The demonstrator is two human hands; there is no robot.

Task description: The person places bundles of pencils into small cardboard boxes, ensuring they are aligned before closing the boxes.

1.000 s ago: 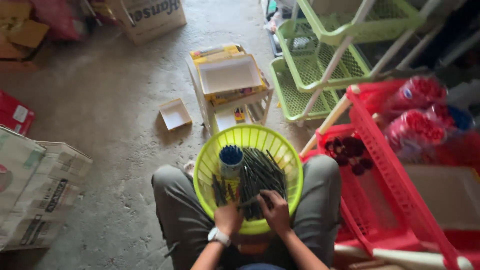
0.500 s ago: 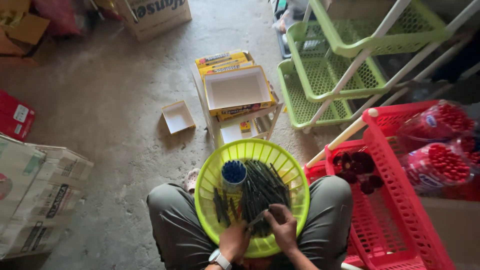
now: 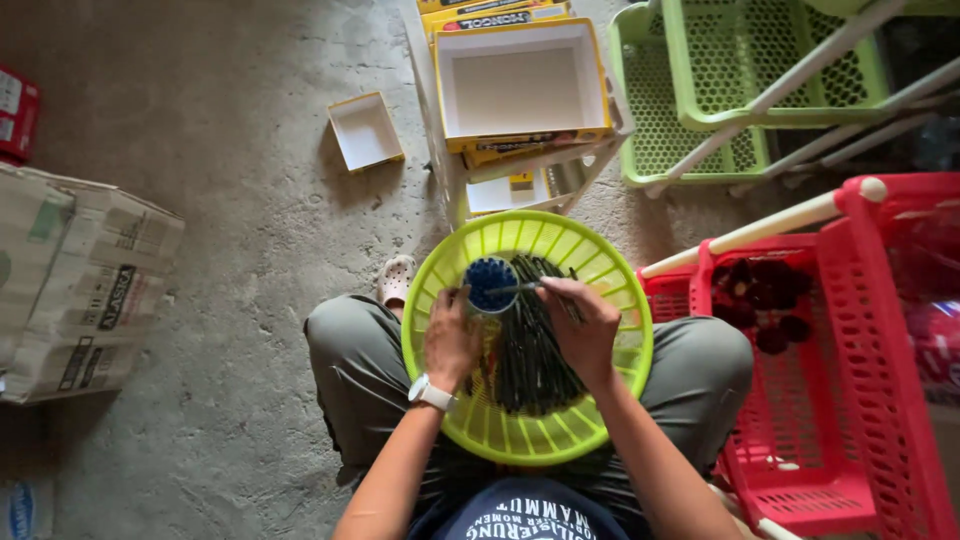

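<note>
Now left hand (image 3: 452,340) grips cup (image 3: 491,284); right hand (image 3: 583,330) pinches pencil (image 3: 520,287) above.

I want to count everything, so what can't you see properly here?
Head view only:
- Dark pencils: overlapping and partly under the right hand, too many to count.
- Round bundle: lower part behind the left hand.
- Red basket: cut off by the right edge.

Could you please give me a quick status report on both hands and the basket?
Left hand grips blue-topped bundle. Right hand holds one dark pencil at it. Loose pencils in green basket on lap. Nothing obstructing.
</note>
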